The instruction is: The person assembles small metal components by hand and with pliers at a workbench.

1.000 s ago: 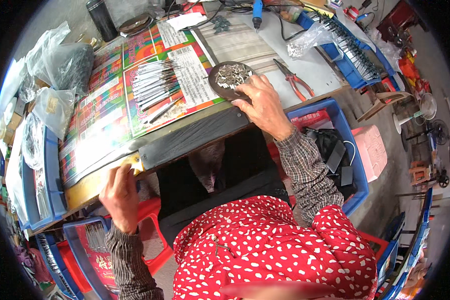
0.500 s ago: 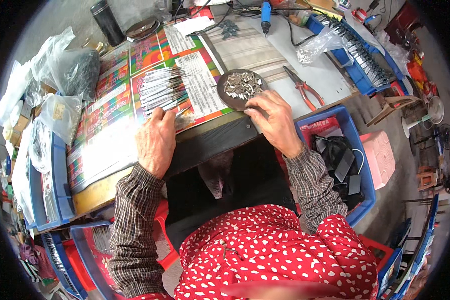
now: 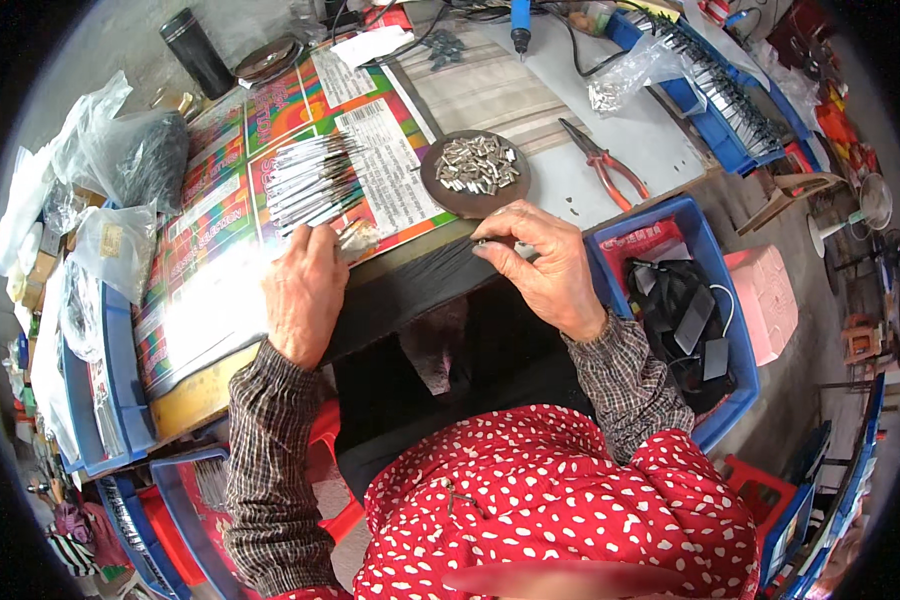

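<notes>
My right hand (image 3: pixel 545 262) has thumb and forefinger pinched on a small metal sleeve (image 3: pixel 481 242), just in front of the dish's near rim. Many like sleeves, short silvery tubes (image 3: pixel 478 165), are heaped in a round dark dish (image 3: pixel 440 199). On the left, my left hand (image 3: pixel 305 298) rests at the table's front edge with its fingers curled together; what they hold, if anything, is hidden. Just beyond its fingertips lies a row of thin pale rods with dark far ends (image 3: pixel 308 180), side by side on a colourful printed sheet (image 3: pixel 398 165).
Red-handled pliers (image 3: pixel 610 172) lie right of the dish. Behind stand a blue screwdriver-like tool (image 3: pixel 520 30) and a black cylinder (image 3: pixel 196 52). A blue bin (image 3: pixel 745 395) with black devices sits beside the table at right. Plastic bags (image 3: pixel 120 150) crowd the left.
My right hand has drawn back from the dish toward me, now with a small metal sleeve in its fingertips. My left hand has stayed by the rods. The view has shifted slightly.
</notes>
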`<state>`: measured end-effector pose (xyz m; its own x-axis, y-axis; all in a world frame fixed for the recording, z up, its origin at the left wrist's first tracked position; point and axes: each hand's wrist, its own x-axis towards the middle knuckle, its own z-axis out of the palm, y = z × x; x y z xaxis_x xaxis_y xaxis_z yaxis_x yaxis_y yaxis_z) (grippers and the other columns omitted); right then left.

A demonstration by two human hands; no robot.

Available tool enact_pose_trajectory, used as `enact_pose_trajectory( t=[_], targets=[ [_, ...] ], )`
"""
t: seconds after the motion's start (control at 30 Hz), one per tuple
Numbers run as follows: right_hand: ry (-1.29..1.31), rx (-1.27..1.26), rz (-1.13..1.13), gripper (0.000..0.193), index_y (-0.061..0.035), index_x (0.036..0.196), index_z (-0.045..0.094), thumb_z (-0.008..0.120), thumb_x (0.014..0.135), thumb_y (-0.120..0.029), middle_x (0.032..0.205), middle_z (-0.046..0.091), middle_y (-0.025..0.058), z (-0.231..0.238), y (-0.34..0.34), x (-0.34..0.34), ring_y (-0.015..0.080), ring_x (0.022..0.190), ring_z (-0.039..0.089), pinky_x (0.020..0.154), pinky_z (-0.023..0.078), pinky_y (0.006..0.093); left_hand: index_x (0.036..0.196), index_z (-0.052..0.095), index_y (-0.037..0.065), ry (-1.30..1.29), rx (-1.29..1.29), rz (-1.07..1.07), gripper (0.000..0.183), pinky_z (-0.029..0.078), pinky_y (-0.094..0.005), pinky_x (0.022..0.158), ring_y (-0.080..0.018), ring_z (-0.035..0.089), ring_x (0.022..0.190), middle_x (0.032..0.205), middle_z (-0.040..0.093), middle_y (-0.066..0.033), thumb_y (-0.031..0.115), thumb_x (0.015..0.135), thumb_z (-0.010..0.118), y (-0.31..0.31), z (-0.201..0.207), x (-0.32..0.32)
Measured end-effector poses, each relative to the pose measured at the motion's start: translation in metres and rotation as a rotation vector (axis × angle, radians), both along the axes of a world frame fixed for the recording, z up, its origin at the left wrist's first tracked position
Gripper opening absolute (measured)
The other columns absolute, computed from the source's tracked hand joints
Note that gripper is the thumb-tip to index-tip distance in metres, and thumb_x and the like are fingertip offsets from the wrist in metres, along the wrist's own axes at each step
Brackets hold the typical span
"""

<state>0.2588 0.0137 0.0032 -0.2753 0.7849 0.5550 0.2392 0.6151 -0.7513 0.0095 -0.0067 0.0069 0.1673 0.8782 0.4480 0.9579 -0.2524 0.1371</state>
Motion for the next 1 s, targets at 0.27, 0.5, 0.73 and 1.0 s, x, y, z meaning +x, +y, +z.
enact_pose_trajectory(
  t=[0.27,0.5,0.73,1.0],
  targets=[
    [0.082,-0.103,0.162,0.014,0.0000,0.090,0.065,0.068,0.076,0.001,0.084,0.063,0.0068,0.001,-0.017,-0.005,0.0144,0.075,0.058,0.066,0.046,0.0251,0.084,0.056,0.000,-0.600,-0.137,-0.051,0.004,0.042,-0.0235,0.053,-0.0082,0.053,0.055,0.065,0.060,-0.0063,-0.001,0.081,0.059,-0.058,0.017,0.033],
    [0.187,-0.432,0.282,0.012,0.0000,0.091,0.064,0.065,0.079,0.002,0.082,0.061,0.0015,0.007,-0.039,-0.012,0.0075,0.074,0.056,0.065,0.046,0.0220,0.089,0.062,-0.001,-0.831,-0.188,-0.148,0.013,0.042,-0.0233,0.051,-0.0102,0.052,0.054,0.069,0.060,-0.0085,-0.004,0.078,0.065,-0.099,0.008,0.053],
    [0.353,-0.471,0.322,0.009,0.0021,0.092,0.064,0.063,0.082,0.002,0.082,0.059,0.0008,0.003,-0.046,-0.020,0.0068,0.070,0.055,0.064,0.047,0.0193,0.091,0.064,-0.002,-0.889,-0.272,-0.113,0.010,0.044,-0.0196,0.056,-0.0050,0.056,0.063,0.072,0.063,-0.0032,-0.004,0.081,0.063,-0.113,0.005,0.055],
    [0.438,-0.590,0.440,0.009,0.0050,0.090,0.063,0.062,0.081,0.005,0.085,0.059,0.0103,0.008,-0.053,-0.020,0.0142,0.068,0.059,0.059,0.051,0.0232,0.090,0.064,-0.002,-0.933,-0.264,-0.126,0.009,0.042,-0.0197,0.054,-0.0044,0.053,0.060,0.069,0.061,-0.0022,-0.003,0.082,0.063,-0.119,0.006,0.059]
  ],
)
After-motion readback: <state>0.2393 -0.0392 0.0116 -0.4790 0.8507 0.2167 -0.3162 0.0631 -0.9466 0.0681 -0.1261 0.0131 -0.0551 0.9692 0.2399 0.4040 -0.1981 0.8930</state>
